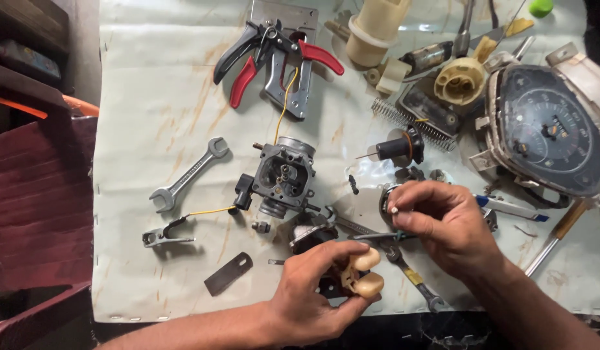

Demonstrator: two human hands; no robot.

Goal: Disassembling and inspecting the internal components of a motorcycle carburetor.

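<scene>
You gripped the cream twin-lobed float [363, 272] in your left hand [313, 295], lobes outward to expose its hinge, while your right hand [442, 223] pinched a small pin [394, 210] just above, carburetor body [283, 175] beyond.

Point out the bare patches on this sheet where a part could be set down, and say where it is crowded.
Bare sheet lies at upper left, between the red-handled pliers and the open-end wrench. Another free strip runs along the near left edge, below the small clip and left of the flat metal plate. The right half, around the speedometer and both hands, is crowded.
</scene>
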